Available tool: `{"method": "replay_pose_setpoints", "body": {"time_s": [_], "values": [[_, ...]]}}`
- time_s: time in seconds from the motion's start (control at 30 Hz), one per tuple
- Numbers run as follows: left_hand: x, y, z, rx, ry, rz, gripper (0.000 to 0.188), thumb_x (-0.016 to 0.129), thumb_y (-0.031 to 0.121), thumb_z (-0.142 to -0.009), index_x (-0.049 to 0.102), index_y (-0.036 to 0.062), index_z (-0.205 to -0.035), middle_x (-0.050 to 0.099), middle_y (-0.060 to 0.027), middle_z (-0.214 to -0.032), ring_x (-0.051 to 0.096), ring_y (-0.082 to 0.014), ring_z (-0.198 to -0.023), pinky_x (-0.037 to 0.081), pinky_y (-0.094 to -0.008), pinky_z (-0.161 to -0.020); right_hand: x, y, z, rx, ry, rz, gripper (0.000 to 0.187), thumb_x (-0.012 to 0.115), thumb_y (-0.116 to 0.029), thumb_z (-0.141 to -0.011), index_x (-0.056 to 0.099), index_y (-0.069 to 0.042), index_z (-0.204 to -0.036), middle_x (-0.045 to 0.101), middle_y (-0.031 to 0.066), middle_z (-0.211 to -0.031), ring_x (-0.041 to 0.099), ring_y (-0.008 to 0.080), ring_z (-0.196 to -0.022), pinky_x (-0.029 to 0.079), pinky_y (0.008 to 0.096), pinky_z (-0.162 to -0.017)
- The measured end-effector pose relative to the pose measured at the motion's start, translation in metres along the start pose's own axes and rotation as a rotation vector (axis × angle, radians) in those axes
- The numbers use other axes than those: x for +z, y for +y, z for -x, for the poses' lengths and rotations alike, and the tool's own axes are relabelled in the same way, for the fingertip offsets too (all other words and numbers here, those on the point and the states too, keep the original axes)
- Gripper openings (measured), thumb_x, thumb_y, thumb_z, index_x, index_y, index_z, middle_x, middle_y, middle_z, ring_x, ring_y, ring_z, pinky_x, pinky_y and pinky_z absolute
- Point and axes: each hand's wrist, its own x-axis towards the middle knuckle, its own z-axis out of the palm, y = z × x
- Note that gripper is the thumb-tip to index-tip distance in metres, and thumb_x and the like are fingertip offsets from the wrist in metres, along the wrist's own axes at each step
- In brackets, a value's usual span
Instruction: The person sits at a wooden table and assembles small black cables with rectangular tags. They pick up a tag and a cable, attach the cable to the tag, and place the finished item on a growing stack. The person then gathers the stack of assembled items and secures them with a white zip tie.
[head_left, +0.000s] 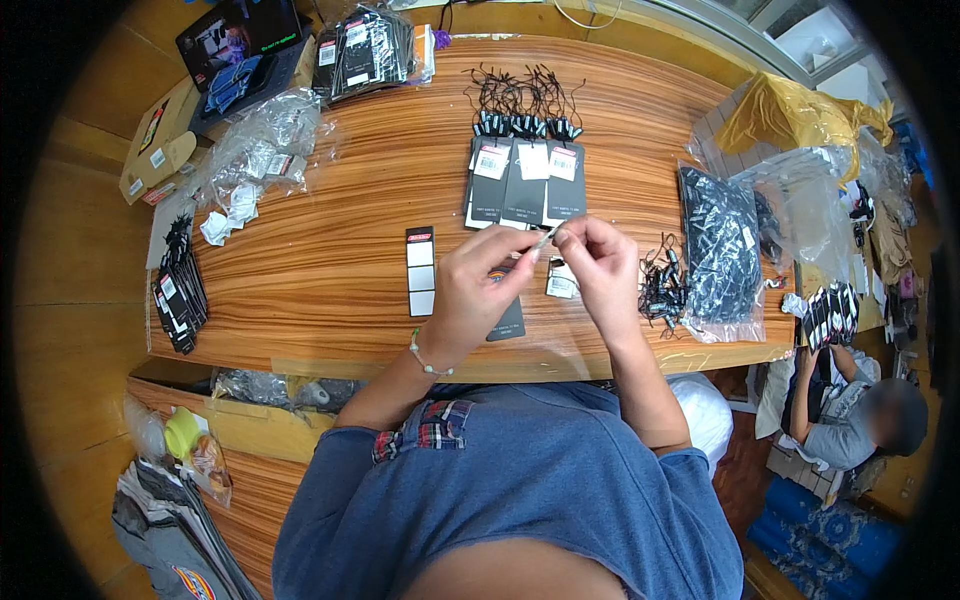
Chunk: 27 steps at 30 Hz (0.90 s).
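My left hand (485, 285) and my right hand (600, 270) meet over the middle of the table, both closed in a pinch. Between their fingertips is a small, thin, pale strip (546, 240), too small to name surely. Partly covered by my left hand, a dark hang tag (508, 322) lies on the table. A small white label (562, 284) lies between my hands. To the left is a narrow card (420, 275) with a red top and white panels. Just beyond my hands, dark hang tags (522, 190) lie in rows, with black strings (525, 92) stretched away from me.
On the right are loose black strings (662, 285) and a clear bag of black strings (720, 245). More tags lie at the left edge (180, 300) and far back (365, 50). A laptop (240, 45) stands far left. Another person (850, 410) handles tags at right.
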Motion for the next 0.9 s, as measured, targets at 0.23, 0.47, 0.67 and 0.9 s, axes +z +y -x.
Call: {"method": "replay_pose_setpoints", "body": {"time_s": [0.23, 0.47, 0.67, 0.9], "values": [[0.006, -0.002, -0.002, -0.140, 0.139, 0.441, 0.016, 0.056, 0.000, -0.083, 0.053, -0.0031, -0.098, 0.060, -0.0070, -0.092, 0.059, -0.0111, -0.084, 0.050, -0.0229, -0.073, 0.018, -0.001, 0.000, -0.399, 0.196, 0.331, 0.005, 0.061, 0.002, -0.070, 0.057, 0.001, -0.070, 0.050, 0.0079, -0.059, 0.046, 0.0153, -0.050, 0.037, 0.0264, -0.046], [0.008, -0.002, -0.001, -0.165, 0.155, 0.457, 0.016, 0.056, 0.000, -0.083, 0.054, -0.0034, -0.098, 0.061, -0.0069, -0.091, 0.060, -0.0112, -0.081, 0.050, -0.0220, -0.069, 0.018, 0.005, 0.001, -0.443, 0.159, 0.388, 0.005, 0.061, 0.002, -0.069, 0.056, 0.001, -0.070, 0.050, 0.0087, -0.060, 0.048, 0.0191, -0.053, 0.038, 0.0288, -0.048], [0.003, 0.009, -0.009, -0.129, 0.125, 0.167, 0.012, 0.058, 0.001, -0.081, 0.060, -0.0022, -0.092, 0.063, -0.0064, -0.083, 0.061, -0.0099, -0.074, 0.050, -0.0212, -0.060, 0.012, 0.003, 0.001, -0.272, 0.076, 0.358, 0.005, 0.059, -0.001, -0.071, 0.055, 0.002, -0.070, 0.050, 0.0102, -0.061, 0.047, 0.0191, -0.052, 0.038, 0.0292, -0.048], [-0.001, 0.004, -0.008, -0.052, 0.038, 0.000, 0.015, 0.059, 0.001, -0.077, 0.061, -0.0005, -0.092, 0.063, -0.0083, -0.084, 0.061, -0.0143, -0.067, 0.051, -0.0243, -0.058, -0.003, -0.012, -0.004, -0.078, -0.106, 0.360, 0.008, 0.057, -0.004, -0.072, 0.055, 0.004, -0.071, 0.051, 0.0104, -0.062, 0.048, 0.0155, -0.054, 0.038, 0.0270, -0.049]]}}
